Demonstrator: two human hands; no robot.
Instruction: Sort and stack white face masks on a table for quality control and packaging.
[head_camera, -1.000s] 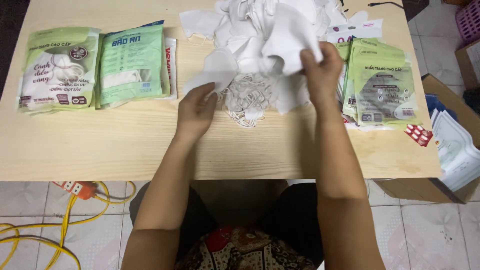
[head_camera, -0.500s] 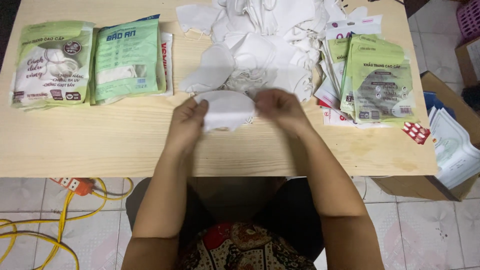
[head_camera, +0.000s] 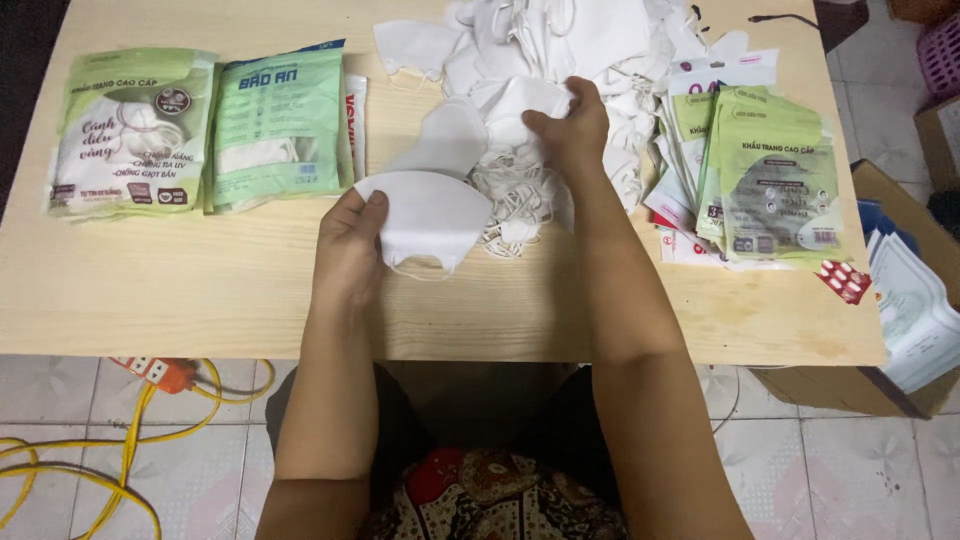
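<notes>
My left hand (head_camera: 352, 238) grips the left edge of a folded white face mask (head_camera: 432, 218) just above the wooden table (head_camera: 200, 290). My right hand (head_camera: 572, 128) reaches further back and pinches another white mask (head_camera: 520, 108) at the front of a loose pile of white masks (head_camera: 560, 40) with tangled ear loops. The pile fills the far middle of the table.
Two green mask packets (head_camera: 130, 130) (head_camera: 280, 125) lie at the left. A stack of green and white packets (head_camera: 770, 180) lies at the right. A cardboard box (head_camera: 880, 380) with more packets stands by the right edge. An orange power strip (head_camera: 160, 372) and yellow cables lie on the tiled floor.
Both hands brought one mask down to the near table. Now my left hand holds it alone while my right hand has gone back to the pile and taken hold of another mask.
</notes>
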